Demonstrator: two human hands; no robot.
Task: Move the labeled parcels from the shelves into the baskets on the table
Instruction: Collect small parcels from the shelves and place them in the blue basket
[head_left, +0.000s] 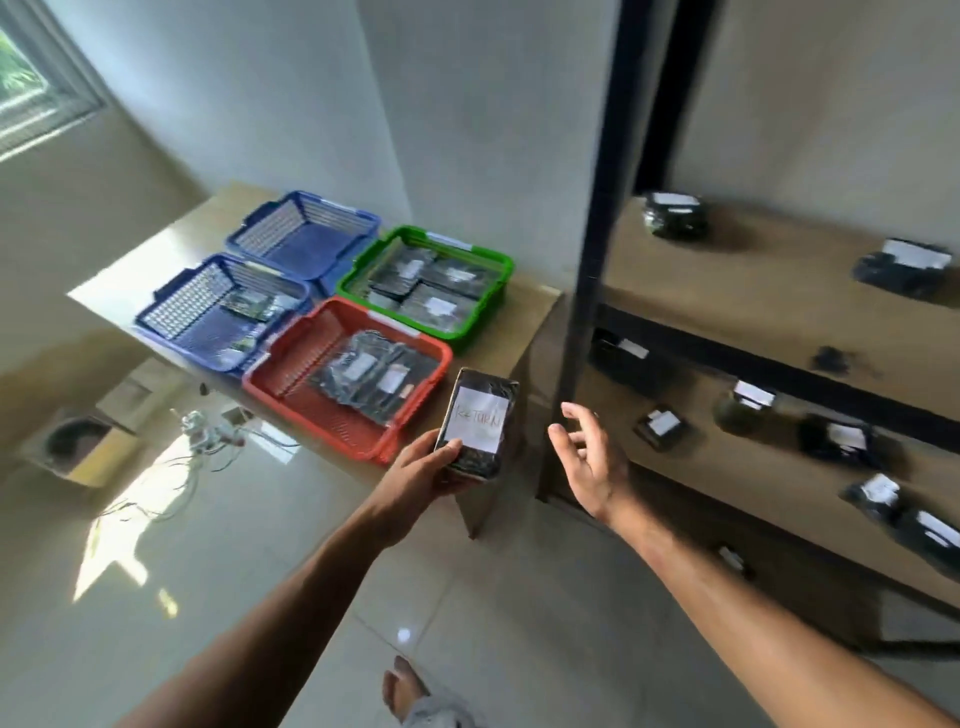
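My left hand (428, 470) grips a black-wrapped parcel (478, 423) whose white label reads RETURN, held just off the table's near right corner beside the red basket (291, 402). My right hand (589, 457) hangs open and empty to the right of the parcel, in front of the shelf post. The red basket holds two labeled parcels. The green basket (496, 270) holds several. The near blue basket (171, 312) has some parcels; the far blue basket (306, 239) looks empty. More labeled parcels (904, 265) lie on the shelves at right.
A wooden table (171, 244) stands against the wall, carrying the baskets. A dark metal shelf post (589, 249) rises right of the table. A cardboard box (78, 447) and cables (208, 431) lie on the tiled floor at left. My foot (402, 688) shows at the bottom.
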